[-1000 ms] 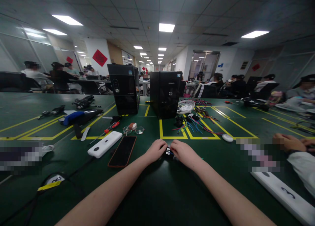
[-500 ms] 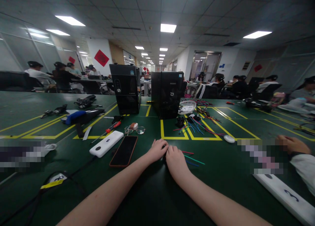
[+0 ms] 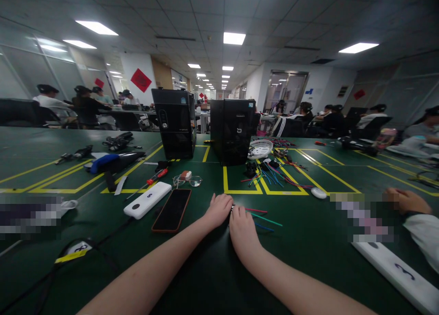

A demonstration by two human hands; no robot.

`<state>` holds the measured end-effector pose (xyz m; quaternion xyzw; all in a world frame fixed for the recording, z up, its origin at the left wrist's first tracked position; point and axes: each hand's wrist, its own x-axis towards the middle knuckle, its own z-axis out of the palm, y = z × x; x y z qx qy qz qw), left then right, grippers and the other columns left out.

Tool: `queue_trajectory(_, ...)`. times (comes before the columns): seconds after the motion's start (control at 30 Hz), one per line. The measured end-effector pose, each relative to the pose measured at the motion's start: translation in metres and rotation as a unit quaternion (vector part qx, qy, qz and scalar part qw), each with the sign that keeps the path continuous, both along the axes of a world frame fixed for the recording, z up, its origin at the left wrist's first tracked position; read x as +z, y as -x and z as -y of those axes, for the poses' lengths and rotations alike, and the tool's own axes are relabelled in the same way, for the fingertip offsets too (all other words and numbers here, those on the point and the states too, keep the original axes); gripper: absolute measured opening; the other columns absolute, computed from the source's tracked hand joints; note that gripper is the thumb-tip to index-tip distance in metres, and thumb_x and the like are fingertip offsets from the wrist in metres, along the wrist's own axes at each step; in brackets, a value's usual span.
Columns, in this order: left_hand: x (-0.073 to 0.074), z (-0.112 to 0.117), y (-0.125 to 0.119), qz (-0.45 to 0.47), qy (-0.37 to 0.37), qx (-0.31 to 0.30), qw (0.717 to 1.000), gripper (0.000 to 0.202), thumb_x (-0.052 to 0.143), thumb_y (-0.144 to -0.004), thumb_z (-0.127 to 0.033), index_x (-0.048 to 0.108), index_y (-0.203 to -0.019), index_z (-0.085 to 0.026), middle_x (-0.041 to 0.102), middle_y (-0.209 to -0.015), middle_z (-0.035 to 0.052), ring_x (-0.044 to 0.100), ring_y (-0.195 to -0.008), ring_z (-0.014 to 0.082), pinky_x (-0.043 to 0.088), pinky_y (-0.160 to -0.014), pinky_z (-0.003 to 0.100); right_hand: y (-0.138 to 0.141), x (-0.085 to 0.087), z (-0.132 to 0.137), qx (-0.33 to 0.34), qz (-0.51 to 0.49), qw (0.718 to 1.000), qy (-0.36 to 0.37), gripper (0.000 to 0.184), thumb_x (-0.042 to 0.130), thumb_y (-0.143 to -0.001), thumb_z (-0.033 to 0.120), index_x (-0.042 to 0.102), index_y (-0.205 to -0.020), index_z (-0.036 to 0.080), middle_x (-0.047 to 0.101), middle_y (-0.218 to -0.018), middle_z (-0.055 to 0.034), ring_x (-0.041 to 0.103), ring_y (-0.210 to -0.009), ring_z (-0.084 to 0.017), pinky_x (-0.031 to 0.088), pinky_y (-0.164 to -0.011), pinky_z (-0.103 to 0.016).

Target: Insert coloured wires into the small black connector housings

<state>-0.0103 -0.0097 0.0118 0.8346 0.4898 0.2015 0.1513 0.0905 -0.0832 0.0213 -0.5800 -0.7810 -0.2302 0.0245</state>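
My left hand (image 3: 219, 210) is closed, its fingertips pinching at a small black-and-white piece (image 3: 232, 207) that is mostly hidden. Right beside it, my right hand (image 3: 243, 226) has its fingers curled down over thin coloured wires. Out from under those fingers, toward the right, come a red wire (image 3: 257, 210), a green wire (image 3: 269, 220) and a blue wire (image 3: 265, 227). Both hands rest low over the dark green table (image 3: 212, 278). How the wires join the small piece is covered by my fingers.
Two black computer towers (image 3: 176, 123) stand ahead. A phone (image 3: 172, 210), a white power bank (image 3: 147, 200), glasses (image 3: 195, 181) and a red-handled screwdriver (image 3: 157, 176) lie left. Loose wires (image 3: 270, 173) and a white basket (image 3: 260, 148) sit right; another person's hand (image 3: 408, 200) is farther right.
My right hand and the coloured wires have shifted slightly left and down. A narrow gap between the fingertips now shows the small black-and-white piece. My left hand is nearly still.
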Motion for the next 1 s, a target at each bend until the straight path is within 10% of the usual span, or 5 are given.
queue_trajectory(1.0, -0.005, -0.003, 0.003, 0.024, -0.011, -0.012, 1.0, 0.034, 0.021, -0.092, -0.021, 0.055, -0.095, -0.02, 0.057, -0.104, 0.0042, 0.049, -0.104, 0.0176, 0.03, -0.1, 0.041, -0.013, 0.003, -0.005, 0.003, -0.08, 0.997, 0.013, 0.03, 0.045, -0.079, 0.009, 0.06, -0.105, 0.008, 0.056, -0.099, -0.0172, 0.047, -0.094, -0.027, 0.042, -0.073, -0.04)
